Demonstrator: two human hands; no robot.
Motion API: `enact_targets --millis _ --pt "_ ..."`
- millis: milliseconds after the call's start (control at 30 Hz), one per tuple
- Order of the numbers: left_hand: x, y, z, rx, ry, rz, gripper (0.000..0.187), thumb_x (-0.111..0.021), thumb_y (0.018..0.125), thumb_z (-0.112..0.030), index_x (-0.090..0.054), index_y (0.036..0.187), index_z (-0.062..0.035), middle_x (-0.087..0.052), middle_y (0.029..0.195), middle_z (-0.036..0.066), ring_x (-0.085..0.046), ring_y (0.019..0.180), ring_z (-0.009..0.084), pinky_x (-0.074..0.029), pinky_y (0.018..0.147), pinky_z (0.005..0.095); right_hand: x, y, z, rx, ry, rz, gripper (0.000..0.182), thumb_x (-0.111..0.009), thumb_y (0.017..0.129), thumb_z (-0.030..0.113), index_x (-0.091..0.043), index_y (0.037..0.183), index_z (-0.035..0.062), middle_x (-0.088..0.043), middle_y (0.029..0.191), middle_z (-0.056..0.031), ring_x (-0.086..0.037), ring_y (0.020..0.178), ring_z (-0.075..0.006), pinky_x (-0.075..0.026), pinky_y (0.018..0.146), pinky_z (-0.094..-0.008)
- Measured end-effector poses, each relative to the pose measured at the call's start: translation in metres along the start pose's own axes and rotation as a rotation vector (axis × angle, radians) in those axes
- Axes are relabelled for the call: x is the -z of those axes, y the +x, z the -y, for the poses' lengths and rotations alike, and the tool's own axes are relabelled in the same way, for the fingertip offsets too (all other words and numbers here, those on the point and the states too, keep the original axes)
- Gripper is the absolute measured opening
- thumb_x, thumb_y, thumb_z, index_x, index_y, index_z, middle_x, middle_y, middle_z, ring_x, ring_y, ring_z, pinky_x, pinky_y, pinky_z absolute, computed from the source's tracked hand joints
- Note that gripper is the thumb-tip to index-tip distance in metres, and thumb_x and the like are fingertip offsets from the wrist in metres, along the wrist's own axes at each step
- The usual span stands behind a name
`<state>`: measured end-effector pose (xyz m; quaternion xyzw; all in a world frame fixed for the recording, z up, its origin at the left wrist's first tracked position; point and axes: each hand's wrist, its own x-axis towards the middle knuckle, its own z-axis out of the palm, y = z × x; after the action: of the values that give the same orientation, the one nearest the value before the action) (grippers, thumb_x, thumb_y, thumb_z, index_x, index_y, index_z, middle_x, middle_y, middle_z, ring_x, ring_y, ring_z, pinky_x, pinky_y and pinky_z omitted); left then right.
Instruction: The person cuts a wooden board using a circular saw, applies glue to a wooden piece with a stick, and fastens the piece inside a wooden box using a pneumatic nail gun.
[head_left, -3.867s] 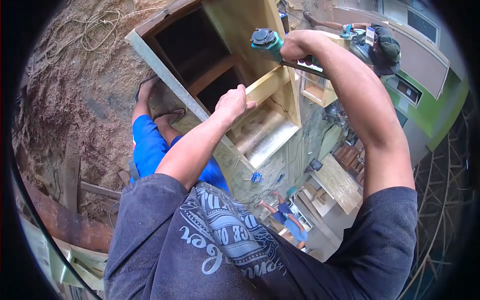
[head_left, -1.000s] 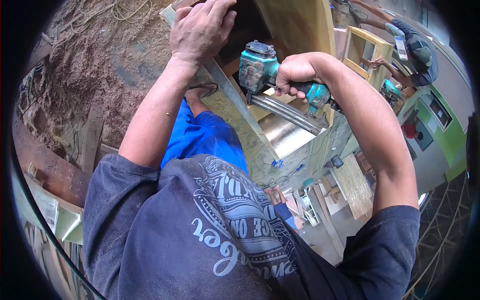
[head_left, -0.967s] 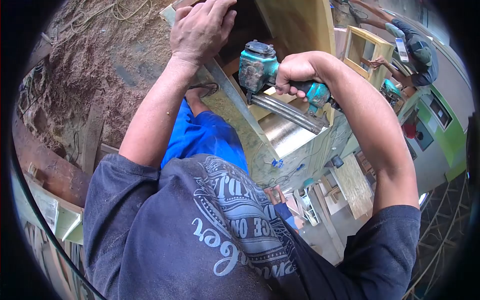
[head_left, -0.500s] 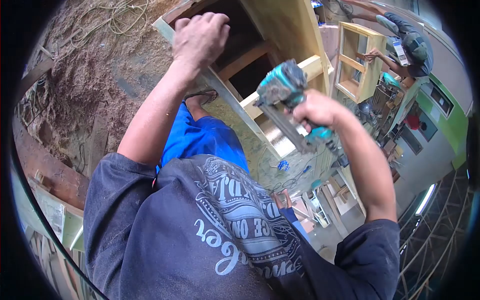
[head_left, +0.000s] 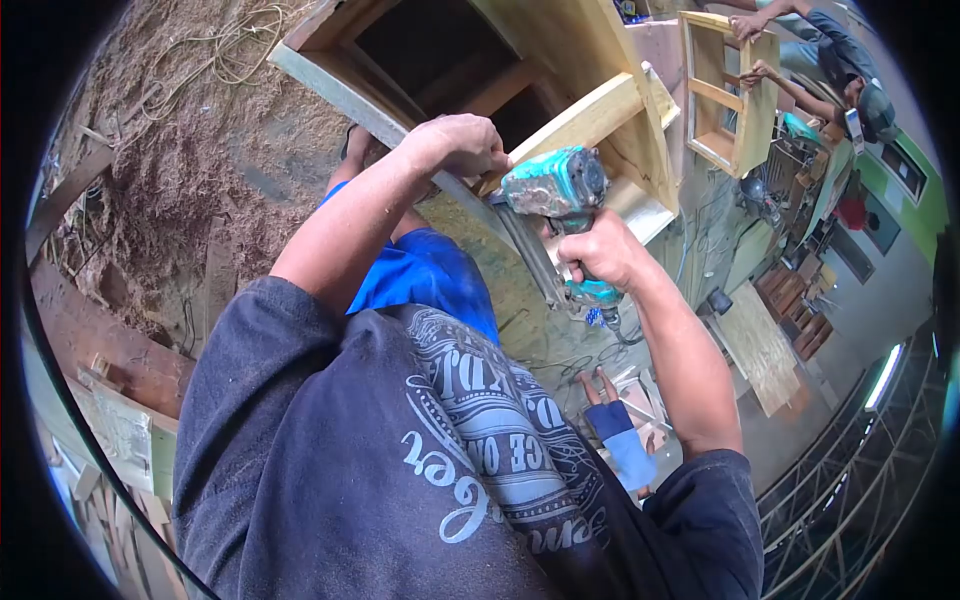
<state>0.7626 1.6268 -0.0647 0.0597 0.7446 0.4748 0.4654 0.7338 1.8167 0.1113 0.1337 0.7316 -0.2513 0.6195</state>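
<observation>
My right hand point(head_left: 606, 252) is closed round the handle of a teal nail gun point(head_left: 555, 185), which is coated in dust. The gun's head is by the crosspiece point(head_left: 585, 118) of a wooden cabinet frame point(head_left: 345, 95); whether its nose touches the wood is hidden. My left hand point(head_left: 462, 145) has its fingers curled at the near end of that crosspiece, at the frame's front edge. The fingertips are partly hidden. The frame stands tilted in view, with open compartments either side of the crosspiece.
At the upper right another person holds a smaller wooden frame point(head_left: 715, 95). A second person in blue point(head_left: 625, 440) is at the lower middle. Sawdust point(head_left: 190, 170) and a coiled cord point(head_left: 225, 55) cover the left ground. Boards point(head_left: 760, 350) lie on the right.
My left hand has moved from the frame's upper corner down to the crosspiece end. The nail gun has come left, closer to that hand. The co-worker's frame appears higher up.
</observation>
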Motion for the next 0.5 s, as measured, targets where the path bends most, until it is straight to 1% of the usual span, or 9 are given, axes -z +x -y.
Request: enact_targets --millis 100,167,300,367,400,467,500 --pt "0.0 0.0 -0.002 0.004 0.033 -0.018 0.031 -0.057 0.09 -0.04 -0.075 0.098 -0.0154 -0.073 0.093 0.01 -0.069 0.088 0.0285 -0.053 0.079 0.0417 -0.001 0.001 -0.001 -0.007 -0.039 -0.037 0.017 -0.064 0.07 0.008 -0.065 0.085 -0.0001 -0.061 0.066 -0.0024 -0.056 0.05 -0.0098 -0.045 0.05 -0.0272" --pt "0.0 -0.001 -0.003 0.028 0.04 -0.01 0.031 -0.058 0.09 -0.041 -0.076 0.096 -0.0163 -0.073 0.094 0.009 -0.069 0.089 0.0278 -0.053 0.08 0.0415 -0.003 0.003 0.0 -0.041 -0.143 -0.067 0.014 -0.063 0.07 0.008 -0.065 0.081 0.0002 -0.062 0.066 -0.0031 -0.056 0.049 -0.0103 -0.046 0.05 -0.0277" --pt "-0.004 0.001 -0.002 -0.007 0.071 -0.059 0.031 -0.057 0.09 -0.042 -0.076 0.094 -0.0169 -0.073 0.093 0.008 -0.069 0.089 0.0269 -0.053 0.08 0.0407 -0.005 0.001 0.0 -0.035 -0.144 -0.09 0.011 -0.062 0.069 0.007 -0.065 0.078 0.0007 -0.062 0.066 -0.0032 -0.056 0.049 -0.011 -0.046 0.049 -0.0283" --pt "-0.002 -0.004 -0.003 0.005 0.076 -0.041 0.032 -0.057 0.091 -0.042 -0.076 0.09 -0.0163 -0.073 0.09 0.007 -0.069 0.088 0.0264 -0.053 0.079 0.0399 -0.006 -0.006 0.002 -0.031 -0.006 -0.065 0.029 -0.061 0.067 0.007 -0.064 0.094 -0.0018 -0.06 0.068 -0.0047 -0.054 0.048 -0.0106 -0.045 0.047 -0.0266" --pt "0.001 -0.005 -0.002 0.007 0.079 -0.047 0.032 -0.057 0.091 -0.042 -0.076 0.09 -0.0163 -0.073 0.09 0.007 -0.069 0.088 0.0264 -0.053 0.079 0.0399 -0.005 -0.006 0.001 -0.024 -0.009 -0.065 0.029 -0.061 0.067 0.007 -0.064 0.094 -0.0018 -0.06 0.068 -0.0047 -0.054 0.048 -0.0106 -0.045 0.047 -0.0266" --pt "0.002 -0.005 -0.003 0.004 0.051 -0.015 0.034 -0.057 0.092 -0.043 -0.076 0.086 -0.0165 -0.072 0.086 0.006 -0.068 0.087 0.0254 -0.052 0.078 0.0396 0.002 -0.008 -0.007 -0.019 0.051 -0.044 0.017 -0.063 0.07 0.007 -0.065 0.085 0.0001 -0.062 0.068 -0.0037 -0.055 0.048 -0.0112 -0.045 0.048 -0.028" --pt "0.003 -0.005 -0.003 0.001 0.055 -0.013 0.034 -0.057 0.092 -0.043 -0.076 0.086 -0.0165 -0.072 0.086 0.006 -0.068 0.087 0.0254 -0.052 0.078 0.0396 0.001 -0.006 -0.013 -0.025 0.029 -0.075 0.02 -0.064 0.07 0.006 -0.064 0.088 -0.0009 -0.061 0.068 -0.0036 -0.054 0.047 -0.0108 -0.044 0.047 -0.0276"
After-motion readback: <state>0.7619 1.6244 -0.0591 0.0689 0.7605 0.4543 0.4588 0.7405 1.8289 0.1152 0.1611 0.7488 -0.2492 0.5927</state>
